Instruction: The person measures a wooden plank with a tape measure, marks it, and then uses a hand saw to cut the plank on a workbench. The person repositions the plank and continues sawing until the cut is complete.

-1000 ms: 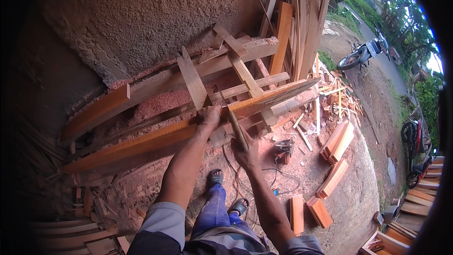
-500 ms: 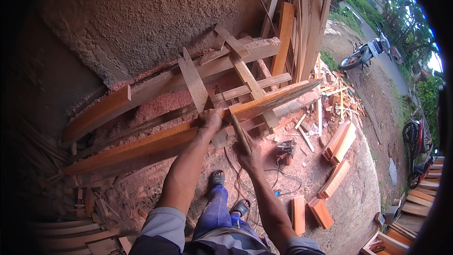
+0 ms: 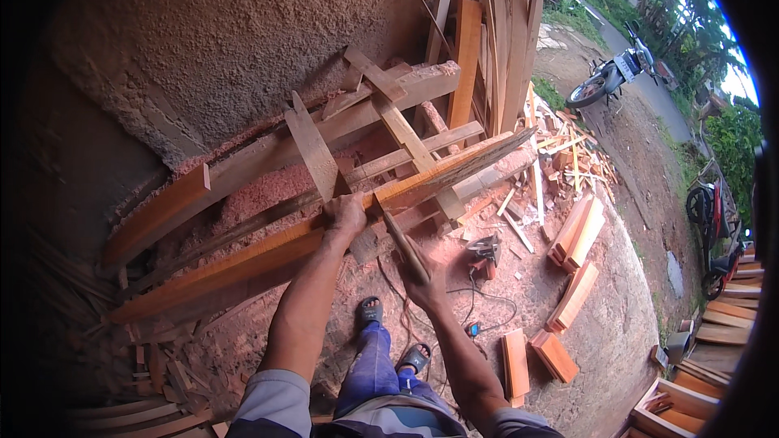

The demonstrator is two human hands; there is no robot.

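Note:
A long orange-brown plank [image 3: 243,264] lies slantwise across a heap of timber, its far end tapering toward the right. My left hand [image 3: 345,215] is closed over the plank's upper edge near its middle. My right hand [image 3: 422,276] holds a short narrow wooden stick [image 3: 402,242] that points up toward the plank, just right of my left hand. My feet in sandals [image 3: 369,310] stand on reddish sawdust below.
A rough plastered wall [image 3: 243,40] rises behind the heap. Upright boards [image 3: 466,57] lean at the back. A small power tool [image 3: 485,250] with a cord lies on the ground, short wood blocks [image 3: 572,231] to the right. Motorbikes [image 3: 613,73] stand beyond.
My left hand and the plank hold steady. My right hand with the stick has shifted only slightly.

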